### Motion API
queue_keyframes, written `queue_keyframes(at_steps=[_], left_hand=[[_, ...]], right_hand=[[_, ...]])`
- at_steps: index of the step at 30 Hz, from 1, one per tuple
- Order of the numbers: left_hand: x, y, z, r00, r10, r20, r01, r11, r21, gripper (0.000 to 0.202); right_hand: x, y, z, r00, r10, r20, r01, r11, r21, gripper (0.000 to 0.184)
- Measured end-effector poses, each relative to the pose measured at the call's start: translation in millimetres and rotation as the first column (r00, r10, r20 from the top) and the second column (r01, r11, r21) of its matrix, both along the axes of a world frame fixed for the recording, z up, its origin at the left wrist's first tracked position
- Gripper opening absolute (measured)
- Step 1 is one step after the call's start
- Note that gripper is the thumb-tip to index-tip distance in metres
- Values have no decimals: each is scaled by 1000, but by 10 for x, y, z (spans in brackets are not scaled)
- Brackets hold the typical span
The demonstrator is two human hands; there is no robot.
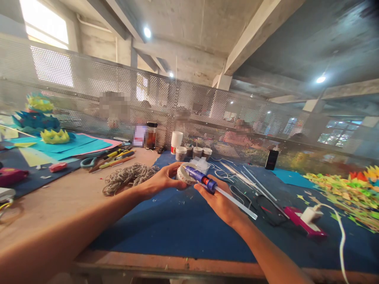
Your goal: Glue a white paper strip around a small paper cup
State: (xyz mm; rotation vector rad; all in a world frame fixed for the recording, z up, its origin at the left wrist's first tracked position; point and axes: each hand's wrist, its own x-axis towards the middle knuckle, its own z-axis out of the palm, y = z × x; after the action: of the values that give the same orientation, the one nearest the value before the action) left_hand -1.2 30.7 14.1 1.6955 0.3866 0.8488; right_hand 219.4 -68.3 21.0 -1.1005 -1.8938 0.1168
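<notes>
My left hand (pixel 161 179) is closed around a small white cup-shaped piece (pixel 181 174) with dark marks on its side. My right hand (pixel 217 199) grips a blue-purple hot glue gun (pixel 195 173), with a long clear glue stick (pixel 237 203) jutting from its back end. The gun's nozzle points left, at the rim of the white piece; whether it touches is too small to tell. Both hands are held over the blue mat (pixel 166 232) near the middle of the table. Palm and fingers partly hide the white piece and the gun's handle.
A bundle of grey-brown cord (pixel 130 177) lies left, beside scissors (pixel 88 161). Paper cups (pixel 180 153) and a dark-lidded jar (pixel 152 136) stand behind. Right are glue sticks (pixel 260 183), a pink power strip (pixel 306 223) with a white cable, and paper scraps (pixel 349 193). Perforated panel (pixel 207 106) at back.
</notes>
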Motion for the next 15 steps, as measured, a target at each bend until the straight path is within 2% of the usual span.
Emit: queue_keyframes(at_steps=[8,15], left_hand=[[-10,-9,13,1000,28,-9,-28,1000,6,70],[-8,-22,32,998,67,11,-68,998,10,67]], right_hand=[[20,53,-37,997,-75,-36,77,995,58,23],[37,60,-44,990,-139,-27,140,989,42,25]])
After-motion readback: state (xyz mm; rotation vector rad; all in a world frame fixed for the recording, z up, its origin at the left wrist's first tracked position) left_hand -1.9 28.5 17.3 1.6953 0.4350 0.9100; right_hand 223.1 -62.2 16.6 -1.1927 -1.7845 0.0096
